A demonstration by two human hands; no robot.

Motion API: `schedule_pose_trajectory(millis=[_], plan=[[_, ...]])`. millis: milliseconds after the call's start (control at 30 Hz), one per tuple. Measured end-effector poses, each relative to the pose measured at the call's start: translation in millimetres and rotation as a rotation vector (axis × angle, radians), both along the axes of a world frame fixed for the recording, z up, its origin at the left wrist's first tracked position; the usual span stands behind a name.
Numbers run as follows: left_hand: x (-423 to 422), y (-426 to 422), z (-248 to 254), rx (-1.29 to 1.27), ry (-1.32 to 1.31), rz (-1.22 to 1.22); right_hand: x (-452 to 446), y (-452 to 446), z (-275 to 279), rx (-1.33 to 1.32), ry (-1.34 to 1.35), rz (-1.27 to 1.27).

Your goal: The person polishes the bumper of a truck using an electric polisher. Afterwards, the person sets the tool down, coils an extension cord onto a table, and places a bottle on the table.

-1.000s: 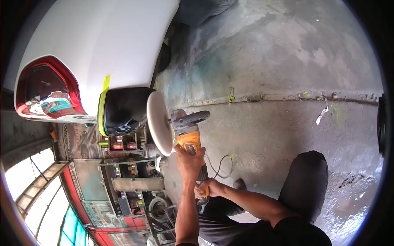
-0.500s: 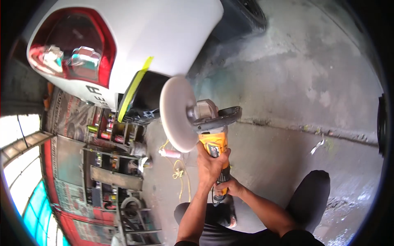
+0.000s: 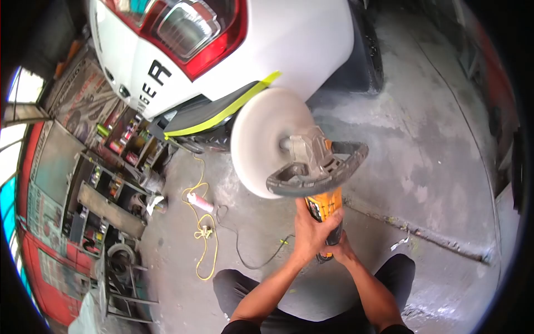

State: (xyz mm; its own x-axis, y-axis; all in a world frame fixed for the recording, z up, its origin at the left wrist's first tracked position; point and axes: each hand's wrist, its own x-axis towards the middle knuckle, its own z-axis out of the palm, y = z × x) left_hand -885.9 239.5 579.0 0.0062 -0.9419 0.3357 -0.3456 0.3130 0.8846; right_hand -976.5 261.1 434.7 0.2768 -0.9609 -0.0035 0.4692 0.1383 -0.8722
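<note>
Both of my hands hold a yellow and black power polisher (image 3: 324, 203). My left hand (image 3: 315, 228) is wrapped round its yellow body, just below the black loop handle (image 3: 322, 177). Lower down, my right hand (image 3: 339, 249) grips the rear end of the tool, its fingers partly hidden. The round white pad (image 3: 267, 139) faces left, in front of the black bumper corner (image 3: 214, 111) of a white vehicle (image 3: 300, 39). Yellow-green tape (image 3: 222, 114) runs along the bumper's edge. Whether pad and bumper touch, I cannot tell.
A red tail light (image 3: 194, 33) is above the bumper. On the floor lie a pink and white bottle (image 3: 200, 202), a looped yellow cord (image 3: 215, 253) and a dark cable (image 3: 238, 245). Shelves with cans (image 3: 119, 139) and a metal frame (image 3: 130, 298) stand left. My knees are below.
The view has turned and the vehicle appears closer, higher and further right. The polisher has shifted right in view, its pad now turned more toward me. Both hands keep their hold.
</note>
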Motion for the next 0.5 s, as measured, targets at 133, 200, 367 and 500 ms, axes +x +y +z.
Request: schedule_pose_trajectory(millis=[133,200,367,500], plan=[[23.7,9.6,-21.8,0.141,-0.019,0.01,10.9,6.5,-18.1,-0.09,0.233,-0.072],[31.7,19.6,-17.7,0.126,0.076,0.04,24.4,16.1,-10.5,-0.011,0.136,-0.154],[74.3,43.1,-18.5,0.215,0.311,-0.001,34.5,19.7,-11.5,-0.319,0.496,-0.177],[108.3,45.3,-27.2,0.252,0.427,-0.042,43.4,19.6,26.6,-0.486,0.623,-0.279]])
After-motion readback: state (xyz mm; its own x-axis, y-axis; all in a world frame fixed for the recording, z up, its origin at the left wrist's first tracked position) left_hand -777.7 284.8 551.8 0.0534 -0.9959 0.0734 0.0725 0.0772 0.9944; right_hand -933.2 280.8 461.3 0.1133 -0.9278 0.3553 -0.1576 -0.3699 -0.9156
